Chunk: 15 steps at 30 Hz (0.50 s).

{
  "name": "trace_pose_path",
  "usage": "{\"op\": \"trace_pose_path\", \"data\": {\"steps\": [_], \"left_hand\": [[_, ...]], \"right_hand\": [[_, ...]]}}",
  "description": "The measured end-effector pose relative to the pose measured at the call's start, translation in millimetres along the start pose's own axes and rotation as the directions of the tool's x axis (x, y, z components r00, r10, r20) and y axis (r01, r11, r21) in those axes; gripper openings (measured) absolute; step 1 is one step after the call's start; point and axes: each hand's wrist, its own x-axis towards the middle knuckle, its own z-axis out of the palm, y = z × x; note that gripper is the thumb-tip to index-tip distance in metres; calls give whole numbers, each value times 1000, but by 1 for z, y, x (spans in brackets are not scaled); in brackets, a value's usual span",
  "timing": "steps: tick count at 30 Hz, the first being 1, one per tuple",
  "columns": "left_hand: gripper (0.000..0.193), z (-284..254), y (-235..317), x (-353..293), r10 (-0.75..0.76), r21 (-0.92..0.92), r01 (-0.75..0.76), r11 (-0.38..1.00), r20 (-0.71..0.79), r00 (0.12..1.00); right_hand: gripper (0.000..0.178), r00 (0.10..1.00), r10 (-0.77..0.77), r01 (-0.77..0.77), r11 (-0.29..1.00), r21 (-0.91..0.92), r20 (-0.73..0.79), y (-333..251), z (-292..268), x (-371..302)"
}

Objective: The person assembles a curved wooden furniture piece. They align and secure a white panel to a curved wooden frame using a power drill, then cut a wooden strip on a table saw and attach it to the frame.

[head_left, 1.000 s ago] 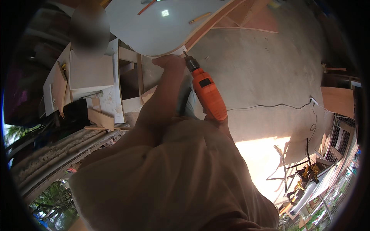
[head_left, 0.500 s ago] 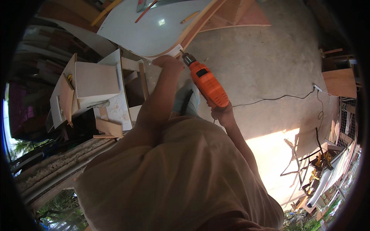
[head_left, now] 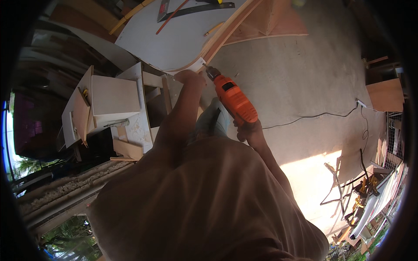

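Note:
My right hand (head_left: pixel 249 129) grips the handle of an orange corded power drill (head_left: pixel 237 101). The drill points up and left, and its thin bit (head_left: pixel 204 65) is at or close to a small white piece (head_left: pixel 198 64) on the curved edge of a white-topped wooden panel (head_left: pixel 152 48). Whether the bit touches it I cannot tell. My left hand (head_left: pixel 190 78) is closed at that edge, pinching the white piece; some fingers are hidden. On the panel lie a yellow pencil (head_left: pixel 214 28), a thin reddish stick (head_left: pixel 172 17) and a dark metal L-shaped tool (head_left: pixel 198 10).
White cabinet-like boxes (head_left: pixel 115 95) and loose boards stand at the left. A dark cord (head_left: pixel 305 114) crosses the concrete floor (head_left: pixel 296 78) to a power strip (head_left: pixel 360 103). At the lower right are a metal stand (head_left: pixel 335 187) and piled tools (head_left: pixel 363 195).
The view has shifted, so the surroundings sit slightly lower and to the right, and more of the L-shaped tool shows. Both hands keep their holds, with the drill still beside the panel's edge.

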Motion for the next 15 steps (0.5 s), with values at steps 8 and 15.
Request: {"op": "trace_pose_path", "data": {"steps": [8,15], "left_hand": [[66,-21,-4,7,-18,26,15,1000,108,994],[63,-12,-11,73,-75,6,75,997,71,995]], "right_hand": [[58,1000,6,-2,990,144,-28,8,-41,-59],[67,991,-83,125,865,485,-107,44,-96,-153]]}}
